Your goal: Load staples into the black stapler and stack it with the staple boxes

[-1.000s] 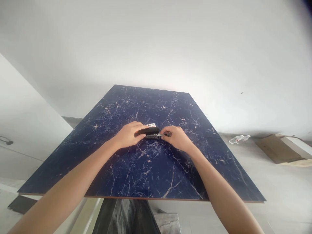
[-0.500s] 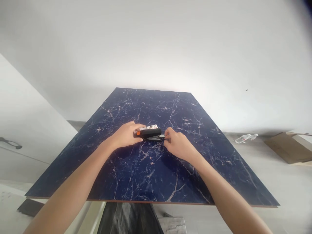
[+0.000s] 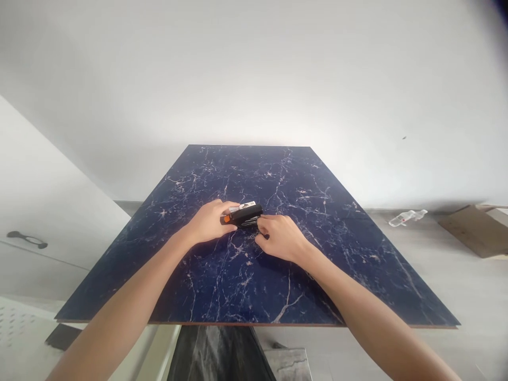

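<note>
A black stapler (image 3: pixel 246 213) with an orange part at its rear lies on the dark blue marbled table. My left hand (image 3: pixel 212 221) is wrapped around the rear end, thumb on the near side and fingers on the far side. At the stapler's front, my right hand (image 3: pixel 283 236) has its thumb and index finger curled together against the opening between the jaws. What those fingers pinch is hidden. Just behind the stapler shows a small white printed box (image 3: pixel 247 205), partly covered by the stapler and my left fingers.
The marbled table (image 3: pixel 246 288) stands against a white wall (image 3: pixel 254 79). On the floor to the right lie a clear plastic bottle (image 3: pixel 407 217) and an open cardboard box (image 3: pixel 472 230). A white door or panel with a dark handle (image 3: pixel 27 239) is at the left.
My right hand has moved left, closer in against the stapler's front, and its fingers have curled more. The stapler has turned slightly, its front end swinging away from me. My left hand keeps its hold.
</note>
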`<state>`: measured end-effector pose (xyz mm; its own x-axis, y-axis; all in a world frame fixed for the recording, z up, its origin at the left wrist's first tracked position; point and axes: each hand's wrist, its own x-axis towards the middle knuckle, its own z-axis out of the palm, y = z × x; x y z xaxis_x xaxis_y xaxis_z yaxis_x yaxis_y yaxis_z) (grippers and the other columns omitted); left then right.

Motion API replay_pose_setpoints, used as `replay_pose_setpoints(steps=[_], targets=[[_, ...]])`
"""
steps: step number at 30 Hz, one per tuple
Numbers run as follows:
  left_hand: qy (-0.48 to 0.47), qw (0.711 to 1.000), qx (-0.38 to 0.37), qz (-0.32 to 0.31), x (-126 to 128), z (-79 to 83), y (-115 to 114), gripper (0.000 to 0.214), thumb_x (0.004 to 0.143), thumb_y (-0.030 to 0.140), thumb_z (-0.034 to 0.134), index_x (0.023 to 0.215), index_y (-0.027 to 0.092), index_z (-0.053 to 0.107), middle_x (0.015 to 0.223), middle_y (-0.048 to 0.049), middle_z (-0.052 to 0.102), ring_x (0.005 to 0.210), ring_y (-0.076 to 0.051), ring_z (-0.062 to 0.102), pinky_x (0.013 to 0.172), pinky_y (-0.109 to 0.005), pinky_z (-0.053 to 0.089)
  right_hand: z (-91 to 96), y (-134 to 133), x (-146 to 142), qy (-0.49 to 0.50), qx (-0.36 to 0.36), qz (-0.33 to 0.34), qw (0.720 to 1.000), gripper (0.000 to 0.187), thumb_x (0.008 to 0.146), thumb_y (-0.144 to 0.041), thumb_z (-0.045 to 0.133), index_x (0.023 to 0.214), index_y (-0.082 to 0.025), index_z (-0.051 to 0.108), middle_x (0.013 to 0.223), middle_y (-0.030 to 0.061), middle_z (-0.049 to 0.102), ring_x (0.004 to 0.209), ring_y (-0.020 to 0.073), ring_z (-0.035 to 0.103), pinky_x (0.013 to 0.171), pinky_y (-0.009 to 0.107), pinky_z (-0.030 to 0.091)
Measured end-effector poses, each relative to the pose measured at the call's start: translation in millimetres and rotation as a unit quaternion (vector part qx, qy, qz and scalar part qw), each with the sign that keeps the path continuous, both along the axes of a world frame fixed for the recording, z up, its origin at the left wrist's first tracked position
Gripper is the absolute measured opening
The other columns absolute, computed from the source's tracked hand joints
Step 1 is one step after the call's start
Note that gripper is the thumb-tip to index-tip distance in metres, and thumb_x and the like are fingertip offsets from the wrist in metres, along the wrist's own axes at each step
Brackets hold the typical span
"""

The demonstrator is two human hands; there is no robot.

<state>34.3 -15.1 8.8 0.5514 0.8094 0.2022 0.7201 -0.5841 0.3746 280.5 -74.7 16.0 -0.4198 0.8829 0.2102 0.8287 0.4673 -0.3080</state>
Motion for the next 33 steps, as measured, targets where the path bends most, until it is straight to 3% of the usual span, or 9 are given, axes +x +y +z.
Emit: replay_pose_setpoints(steps=[3,7,11,15,18,22,25,28,33], targets=[[-0.009,1.0,0.005,-0.015,20,0.8,-14,0.065,0.083,0.053,0.072,0.141,0.029,0.055,0.11,-0.0096,0.069,0.098,-0.03,0.064,0.075,-0.039,0.053,-5.2,9,4,0.031,-0.008,-0.023,0.999,0.017,0.079,-0.021,0.055,0.068,-0.019,0.043,0.078,0.0013,0.06,0.061,0.0127,0.043,0.058,0.028,0.026],[-0.005,0.996,-0.025,-0.081,33,9.6,-27,0.075,0.094,0.059,0.057,0.157,0.025,0.035,0.119,-0.0122,0.069,0.102,-0.029,0.066,0.082,-0.04,0.053,-11.8,20,12,0.069,-0.015,-0.042,0.997,0.013,0.078,-0.015,0.052,0.071,-0.019,0.042,0.081,0.0011,0.059,0.065,0.0126,0.046,0.061,0.026,0.029],[0.012,0.999,-0.047,-0.013,-9,28.4,-9,0.053,0.097,0.057,0.049,0.14,0.026,0.057,0.128,-0.0109,0.067,0.11,-0.028,0.066,0.084,-0.038,0.053,-15.4,22,17,0.072,-0.021,-0.046,0.996,0.014,0.078,-0.015,0.052,0.073,-0.02,0.04,0.083,0.0008,0.059,0.067,0.013,0.047,0.064,0.026,0.03],[0.099,0.977,-0.186,0.022,-59,34.9,12,0.063,0.081,0.053,0.069,0.136,0.024,0.059,0.115,-0.01,0.072,0.091,-0.026,0.071,0.067,-0.03,0.051,-16.6,21,16,0.067,-0.028,-0.042,0.996,0.013,0.078,-0.015,0.051,0.073,-0.02,0.04,0.079,0.0004,0.057,0.067,0.0132,0.046,0.063,0.026,0.03],[0.105,0.968,-0.227,0.008,-66,33.1,14,0.076,0.075,0.049,0.075,0.143,0.025,0.052,0.104,-0.0071,0.073,0.075,-0.022,0.07,0.058,-0.027,0.046,-15.3,20,13,0.069,-0.031,-0.041,0.996,0.013,0.078,-0.015,0.051,0.073,-0.02,0.04,0.078,0.0001,0.056,0.066,0.013,0.045,0.063,0.026,0.029],[0.023,0.981,-0.192,-0.014,-46,35.6,7,0.071,0.082,0.056,0.07,0.144,0.027,0.05,0.109,-0.008,0.07,0.082,-0.022,0.068,0.064,-0.029,0.048,-13.9,19,13,0.066,-0.035,-0.033,0.997,0.014,0.079,-0.015,0.05,0.073,-0.02,0.038,0.078,0.0001,0.055,0.066,0.0129,0.044,0.062,0.026,0.029],[-0.026,0.994,-0.096,0.038,-31,33.0,7,0.055,0.088,0.056,0.063,0.134,0.026,0.058,0.118,-0.0099,0.067,0.095,-0.025,0.065,0.074,-0.033,0.05,-15.2,20,15,0.058,-0.035,-0.025,0.997,0.013,0.079,-0.015,0.05,0.074,-0.02,0.039,0.079,0.0005,0.055,0.066,0.013,0.044,0.062,0.027,0.029],[-0.012,0.998,-0.053,0.044,-22,19.9,11,0.044,0.091,0.052,0.06,0.126,0.025,0.062,0.12,-0.0096,0.066,0.102,-0.027,0.062,0.081,-0.037,0.05,-17.2,22,15,0.055,-0.031,-0.017,0.998,0.013,0.08,-0.015,0.051,0.074,-0.02,0.04,0.081,0.001,0.055,0.066,0.013,0.044,0.063,0.027,0.03],[0.024,0.998,-0.059,0.017,-22,4.3,14,0.049,0.089,0.042,0.063,0.135,0.027,0.058,0.125,-0.0091,0.066,0.112,-0.03,0.06,0.087,-0.039,0.047,-17.1,22,15,0.055,-0.031,-0.006,0.998,0.015,0.082,-0.015,0.051,0.073,-0.02,0.039,0.081,0.001,0.055,0.065,0.0129,0.044,0.063,0.028,0.031]])
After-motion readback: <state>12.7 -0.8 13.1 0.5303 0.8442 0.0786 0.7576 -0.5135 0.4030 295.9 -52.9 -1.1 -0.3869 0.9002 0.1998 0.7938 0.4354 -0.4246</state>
